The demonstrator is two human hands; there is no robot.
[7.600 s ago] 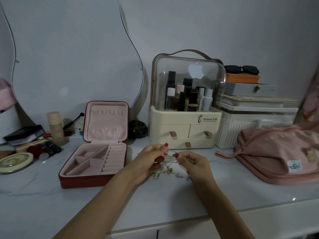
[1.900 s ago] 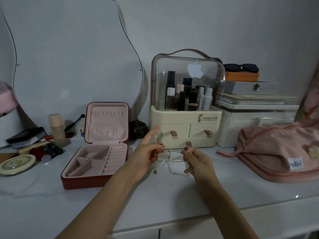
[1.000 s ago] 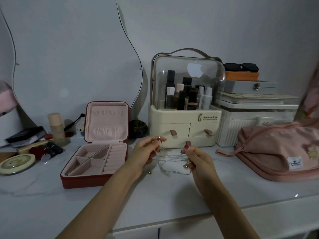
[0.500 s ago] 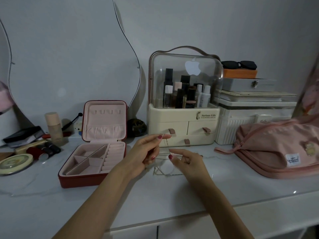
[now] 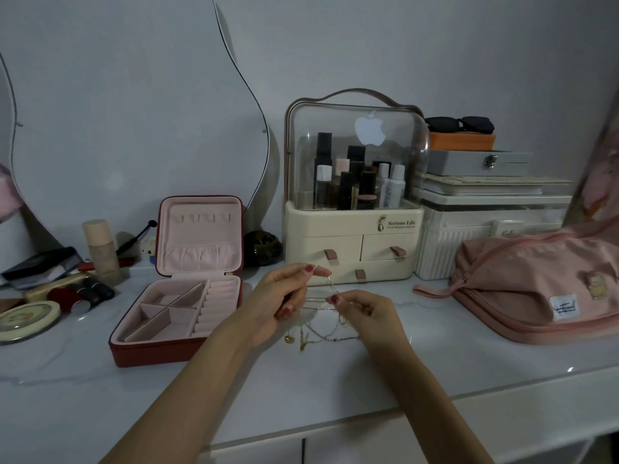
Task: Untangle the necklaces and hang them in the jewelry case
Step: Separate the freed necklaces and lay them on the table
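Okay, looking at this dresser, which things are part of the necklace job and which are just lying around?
Part of the job:
necklaces, tangled, pinched in the grip of the left hand and right hand
jewelry case, open, hooks bare

Just lying about:
makeup organizer
pink bag
sunglasses
bottle
round tin

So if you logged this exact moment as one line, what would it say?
stage: untangling | left hand: pinches chain | right hand: pinches chain | necklaces: tangled, above counter | jewelry case: open, hooks bare
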